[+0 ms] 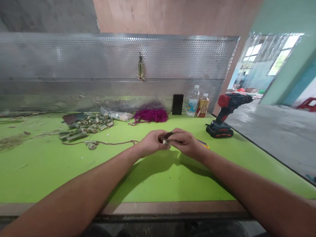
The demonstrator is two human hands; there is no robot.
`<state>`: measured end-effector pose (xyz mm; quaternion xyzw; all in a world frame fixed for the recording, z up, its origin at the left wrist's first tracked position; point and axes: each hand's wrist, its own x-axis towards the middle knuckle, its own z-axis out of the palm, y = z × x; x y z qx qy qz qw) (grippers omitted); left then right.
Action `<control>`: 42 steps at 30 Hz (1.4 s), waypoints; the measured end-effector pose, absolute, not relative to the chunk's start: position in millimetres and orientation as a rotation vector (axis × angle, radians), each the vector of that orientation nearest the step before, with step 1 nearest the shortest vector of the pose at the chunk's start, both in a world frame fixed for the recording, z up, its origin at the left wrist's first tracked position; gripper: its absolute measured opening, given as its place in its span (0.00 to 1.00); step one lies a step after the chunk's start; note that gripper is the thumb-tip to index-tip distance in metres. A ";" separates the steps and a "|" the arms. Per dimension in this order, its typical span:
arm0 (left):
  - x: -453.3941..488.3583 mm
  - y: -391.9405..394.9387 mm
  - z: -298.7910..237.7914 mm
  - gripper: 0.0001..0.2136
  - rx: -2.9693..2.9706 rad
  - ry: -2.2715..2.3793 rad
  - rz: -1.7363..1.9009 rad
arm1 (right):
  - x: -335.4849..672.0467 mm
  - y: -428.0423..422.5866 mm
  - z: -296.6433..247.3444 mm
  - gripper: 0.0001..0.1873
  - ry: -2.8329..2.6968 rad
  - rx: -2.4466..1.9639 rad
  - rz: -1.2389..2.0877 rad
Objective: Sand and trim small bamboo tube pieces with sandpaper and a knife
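Observation:
My left hand (153,143) is closed around a short pale piece of bamboo (165,142), most of it hidden by the fingers. Against it, my right hand (184,142) pinches a small dark brown piece (168,135) that looks like folded sandpaper. Both hands meet just above the green tabletop (155,181). Behind my right hand lies a yellow utility knife (203,144), partly covered. To the left is a heap of short cut bamboo tubes (93,124), with a dark sheet (73,118) beside it. A thin dark red cord (115,143) runs from near the heap towards my left hand.
A purple thread bundle (151,115), plastic packet (117,115), black phone-like slab (177,104) and two bottles (193,102) stand along the perforated metal panel (97,67). A bamboo ornament (140,68) hangs there. At right stands a cordless drill (222,114) near the table edge.

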<state>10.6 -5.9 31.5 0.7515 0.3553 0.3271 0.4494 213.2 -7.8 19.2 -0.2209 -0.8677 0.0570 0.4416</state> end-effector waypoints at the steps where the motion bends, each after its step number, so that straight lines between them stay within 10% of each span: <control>1: 6.8 -4.1 36.0 0.14 1.830 0.911 0.835 | 214.9 -6.5 19.3 0.06 -2.139 -0.576 0.145; 8: -36.5 26.4 61.9 0.23 1.573 1.211 1.331 | 235.3 5.5 22.6 0.05 -1.743 -0.921 0.174; 17: -22.8 24.9 32.8 0.21 2.113 1.278 0.557 | 229.7 3.5 21.6 0.05 -1.864 -0.850 0.137; 42: 0.2 2.7 37.7 0.22 1.911 0.859 0.754 | 214.2 -16.2 24.9 0.05 -1.973 -0.663 0.252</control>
